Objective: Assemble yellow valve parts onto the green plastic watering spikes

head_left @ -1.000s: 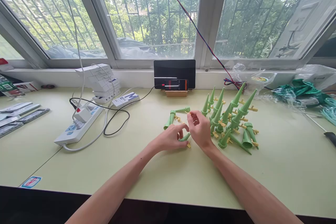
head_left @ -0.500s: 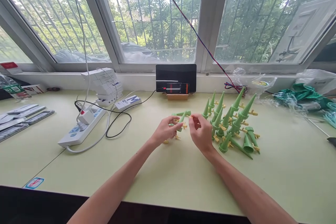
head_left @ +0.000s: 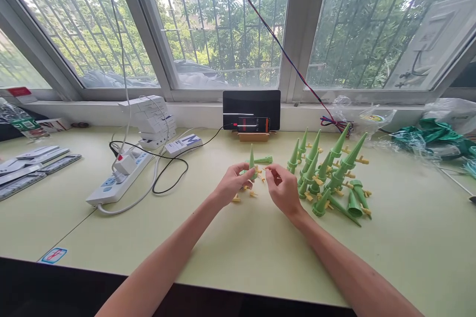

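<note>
Green cone [head_left: 252, 155] up in the left hand [head_left: 231, 185], tip to the ceiling!
Those left fingers grip it low down, above the table [head_left: 223, 252]; just beside, the right hand [head_left: 284, 189] has its fingers pinched on a tiny yellow piece [head_left: 266, 168]. Loose yellow parts [head_left: 236, 199] lie near the left hand, and a crowd of yellow-pegged green spikes [head_left: 341, 166] fills the right.

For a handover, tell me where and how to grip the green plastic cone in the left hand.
Pinch the green plastic cone by its bare upper taper, probably best from above: it points tip-up, and the left hand holds it lower down.
</note>
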